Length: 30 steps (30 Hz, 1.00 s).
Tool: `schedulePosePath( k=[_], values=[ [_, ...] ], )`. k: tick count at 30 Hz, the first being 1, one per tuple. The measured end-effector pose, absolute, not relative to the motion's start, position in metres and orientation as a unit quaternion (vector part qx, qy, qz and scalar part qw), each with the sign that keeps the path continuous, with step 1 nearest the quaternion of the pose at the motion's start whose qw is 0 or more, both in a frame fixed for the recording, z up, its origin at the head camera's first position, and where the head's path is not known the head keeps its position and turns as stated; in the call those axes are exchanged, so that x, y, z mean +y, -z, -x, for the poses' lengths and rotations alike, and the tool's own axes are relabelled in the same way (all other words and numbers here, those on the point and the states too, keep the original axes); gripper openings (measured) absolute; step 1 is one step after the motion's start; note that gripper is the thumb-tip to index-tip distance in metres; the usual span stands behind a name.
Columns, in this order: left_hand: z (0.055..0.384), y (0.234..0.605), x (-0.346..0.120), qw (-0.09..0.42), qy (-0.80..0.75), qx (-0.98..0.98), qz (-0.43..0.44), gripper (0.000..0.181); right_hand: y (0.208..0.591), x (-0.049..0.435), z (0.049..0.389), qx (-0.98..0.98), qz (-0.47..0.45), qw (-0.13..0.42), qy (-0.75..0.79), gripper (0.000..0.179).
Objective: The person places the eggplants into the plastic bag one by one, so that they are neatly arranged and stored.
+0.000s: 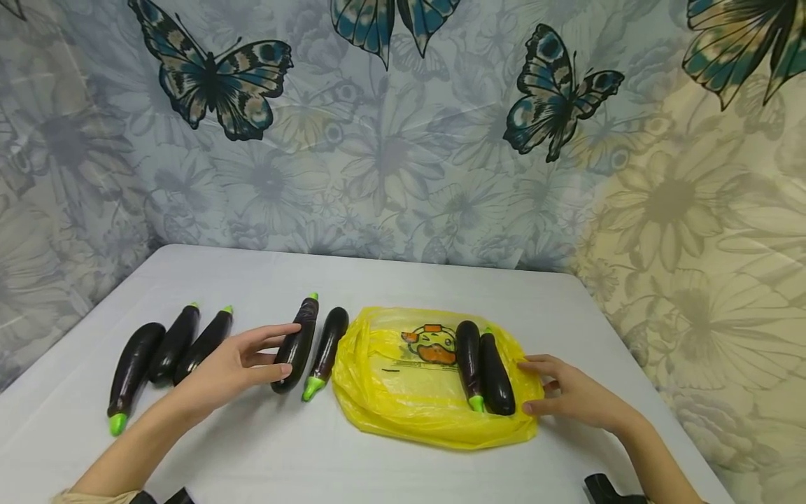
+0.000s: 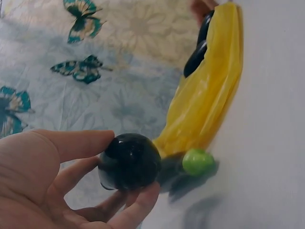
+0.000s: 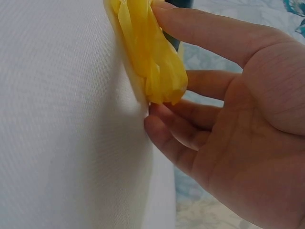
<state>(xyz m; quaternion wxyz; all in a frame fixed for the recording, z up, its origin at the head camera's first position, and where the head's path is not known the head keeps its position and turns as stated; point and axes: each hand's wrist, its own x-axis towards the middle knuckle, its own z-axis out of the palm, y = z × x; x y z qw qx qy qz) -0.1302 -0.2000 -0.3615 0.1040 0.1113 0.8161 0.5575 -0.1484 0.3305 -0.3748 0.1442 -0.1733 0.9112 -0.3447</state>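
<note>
My left hand (image 1: 229, 364) grips a dark eggplant (image 1: 301, 343) between thumb and fingers; its rounded end (image 2: 131, 160) faces the camera in the left wrist view. Just right of it lies another eggplant (image 1: 329, 350), its green stem end (image 2: 198, 162) toward me. A yellow plastic bag (image 1: 378, 406) with a printed duck lies spread on the table, its rim bunched up around the sides. Side by side at the bag's right part are two eggplants (image 1: 468, 360). My right hand (image 1: 573, 395) holds the bag's right edge (image 3: 164, 78), thumb on one side and fingers on the other.
Three more eggplants (image 1: 133, 367) lie at the left of the white table (image 1: 403, 280), partly behind my left forearm. A wall covering (image 1: 390, 175) with butterflies and flowers stands behind the table. A black strap piece (image 1: 607, 488) shows by my right wrist.
</note>
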Motion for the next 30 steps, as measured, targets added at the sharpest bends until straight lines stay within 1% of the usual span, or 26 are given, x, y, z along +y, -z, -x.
schedulePosePath(
  k=[5,14,20,30],
  values=[
    [0.130,0.351,-0.179,0.106,-0.554,0.814,-0.138,0.062,0.376,0.330,0.149,0.909,0.176,0.143,0.349,0.074],
    [0.130,0.334,-0.133,0.135,-0.562,0.790,-0.203,0.058,0.374,0.329,0.147,0.911,0.171,0.141,0.348,0.074],
    [0.135,0.337,-0.108,0.151,-0.577,0.771,-0.225,0.056,0.373,0.328,0.147,0.914,0.170,0.140,0.340,0.075],
    [0.141,0.348,-0.071,0.173,-0.595,0.754,-0.216,0.057,0.374,0.328,0.147,0.917,0.156,0.141,0.339,0.076]
  ],
)
